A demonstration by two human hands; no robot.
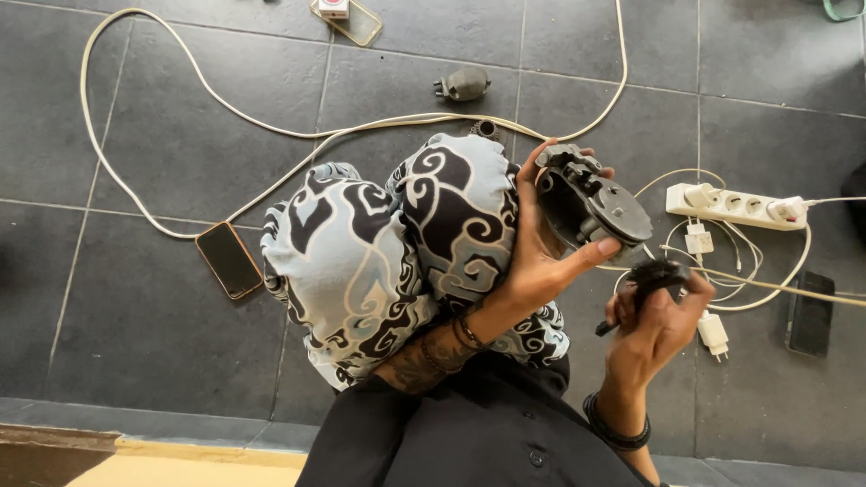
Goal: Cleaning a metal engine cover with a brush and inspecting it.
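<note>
- we look down on a dark tiled floor (162,298); we sit with knees drawn up in patterned blue, black and white trousers (388,243), and both hands work just past the right knee.
- a long cream cable (135,180) loops wide across the tiles to the left and top; a white power strip (735,206) lies well right of the hands, with white chargers and thin white cords tangled near it.
- the grey metal mechanical part (591,200) is the largest thing held: a round flat plate with a blocky housing behind it, its long axis tilted from upper left down to lower right, plate face turned toward the lower right.
- our left hand (541,257) has its grip closed around that part, fingers curled over the top edge and thumb stretched out under the plate; the part sits up and right of the palm.
- our right hand (654,325) sits just below and right of the part, grip closed on a small black brush (651,275); the bristle end points up toward the plate, close to its lower rim but, as far as we can tell, not touching.
- the right hand is the nearer one to the plate face; the plate lies up and left of the brush.
- smaller things: a phone (229,259) face down left of the knees, a dark flat device (810,314) at far right, a small grey part (465,84) and a small ring-like piece (485,129) on the tiles above the knees.
</note>
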